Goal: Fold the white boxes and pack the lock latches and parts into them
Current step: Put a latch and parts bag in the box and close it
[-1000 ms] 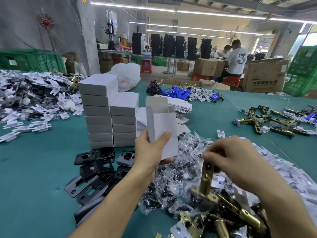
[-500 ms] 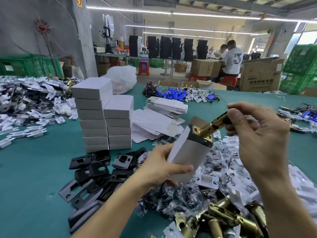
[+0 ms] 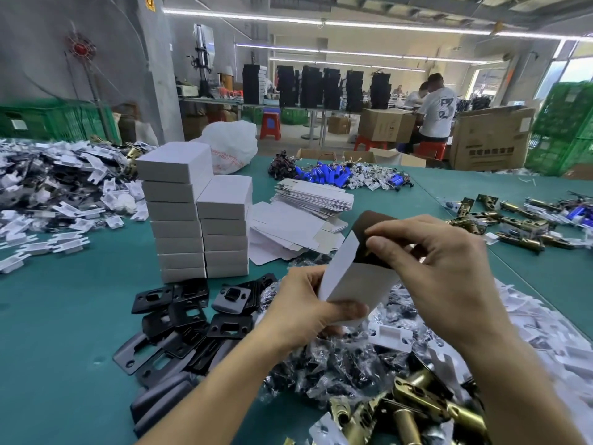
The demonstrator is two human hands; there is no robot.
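Head view: my left hand (image 3: 305, 313) grips a white box (image 3: 353, 285) by its lower end, thumb across the front panel. It sits tilted above the heap of bagged screws (image 3: 337, 367), open end up. My right hand (image 3: 449, 277) is curled at that open end, thumb and forefinger closing on the box's brown-lined top flap (image 3: 369, 223). My fingers cover the mouth, so I cannot tell what lies inside.

Two stacks of closed white boxes (image 3: 192, 213) stand side by side to the left, the left stack taller. Just right of them lie flat box blanks (image 3: 314, 199), some piled, some spread loose. Brass lock latches (image 3: 417, 409) lie in a pile below my right wrist, and more brass latches (image 3: 513, 223) are scattered far right. Black strike plates (image 3: 179, 319) fan out at the foot of the stacks.

Bare green table (image 3: 64, 332) shows to the front left, between the strike plates and a heap of white plastic parts (image 3: 48, 194). Cardboard cartons (image 3: 487, 142) stand beyond the table's far edge.
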